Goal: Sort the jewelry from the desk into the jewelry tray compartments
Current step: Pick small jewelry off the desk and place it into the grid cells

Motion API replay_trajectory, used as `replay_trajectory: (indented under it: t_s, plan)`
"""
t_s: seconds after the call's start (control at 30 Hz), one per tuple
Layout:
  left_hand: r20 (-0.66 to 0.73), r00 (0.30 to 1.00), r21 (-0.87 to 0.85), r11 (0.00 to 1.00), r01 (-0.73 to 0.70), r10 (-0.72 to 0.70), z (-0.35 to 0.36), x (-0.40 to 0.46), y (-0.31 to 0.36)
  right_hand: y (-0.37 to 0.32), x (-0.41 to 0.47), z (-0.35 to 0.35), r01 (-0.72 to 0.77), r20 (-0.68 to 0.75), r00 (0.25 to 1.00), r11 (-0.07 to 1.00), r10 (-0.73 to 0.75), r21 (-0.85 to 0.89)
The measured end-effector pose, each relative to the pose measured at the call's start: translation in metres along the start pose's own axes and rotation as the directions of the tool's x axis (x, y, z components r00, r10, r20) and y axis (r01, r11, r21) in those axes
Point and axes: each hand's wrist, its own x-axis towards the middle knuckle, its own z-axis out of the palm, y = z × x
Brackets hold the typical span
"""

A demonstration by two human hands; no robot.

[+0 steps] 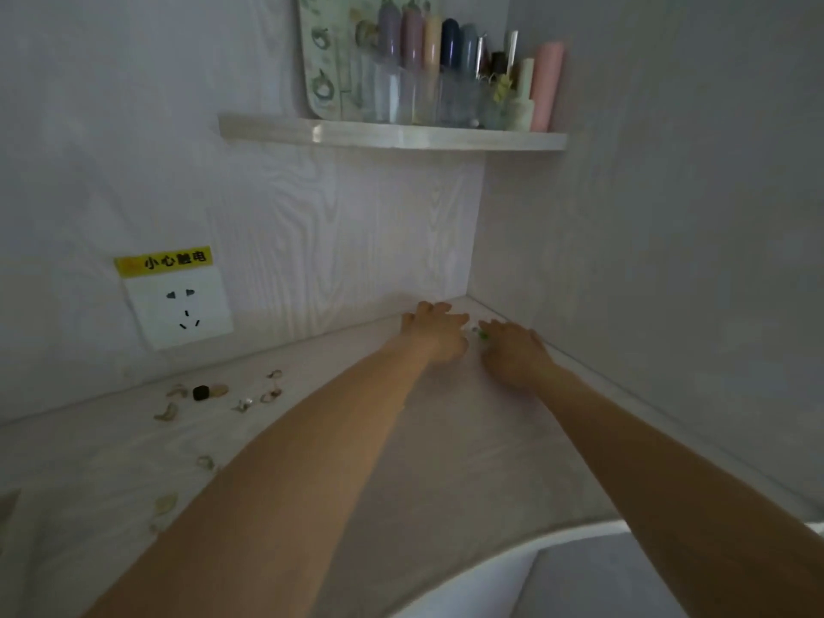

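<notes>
both hands reach into the desk's far right corner

meanwhile, most of the jewelry (209, 394) lies scattered along the far edge and left side of the desk (446, 439), below the wall socket (178, 307): small pale rings or earrings, a dark square piece (201, 392), and a few more pieces nearer the desk's left front. none of it is being touched.

the person stretches both arms to the far right corner of the desk, where the two walls meet. the left hand (434, 330) lies with its fingers spread and fairly straight, tips near the back wall, seemingly resting on or just above the desk; it appears to hold nothing. the right hand (512, 350) sits just beside it, fingers bent downward, and a small green piece (482, 335) shows at its fingertips, between the two hands. whether the right fingers actually pinch that piece or only touch it cannot be told, as the picture is dim and the piece tiny.

the reach likely serves to gather a stray item that sits well apart from the main scatter, with the left hand steadying or guarding it against the corner.

no jewelry tray with compartments can be made out; a white rounded object (490, 568) at the desk's front right edge may be part of it, but that is uncertain. a shelf (392, 136) above carries bottles and tubes.
</notes>
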Motion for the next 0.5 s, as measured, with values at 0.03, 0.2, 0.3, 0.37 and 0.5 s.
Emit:
replay_trajectory:
  t_s: [0.03, 0.2, 0.3, 0.37, 0.5]
  plan:
    - [0.009, 1.000, 0.009, 1.000, 0.000, 0.000, 0.002, 0.006, 0.000, 0.001, 0.006, 0.004, 0.000, -0.023, 1.000, 1.000, 0.000, 0.003]
    - [0.038, 0.999, 0.046, 0.998, -0.038, 0.036, 0.004, 0.027, 0.001, -0.002, 0.028, 0.005, -0.072, -0.172, 0.980, 0.986, 0.097, 0.148]
    - [-0.034, 0.997, 0.017, 0.998, -0.064, 0.065, 0.008, 0.030, -0.001, -0.006, 0.032, 0.001, -0.093, -0.132, 0.984, 0.977, 0.120, 0.194]
    - [-0.107, 0.991, -0.026, 0.996, -0.086, 0.082, 0.009, 0.028, -0.002, -0.007, 0.031, 0.000, -0.098, -0.099, 0.988, 0.973, 0.121, 0.208]
    - [-0.221, 0.974, -0.106, 0.991, -0.078, 0.053, 0.011, 0.019, -0.001, -0.011, 0.019, -0.006, -0.092, -0.060, 0.992, 0.968, 0.108, 0.233]
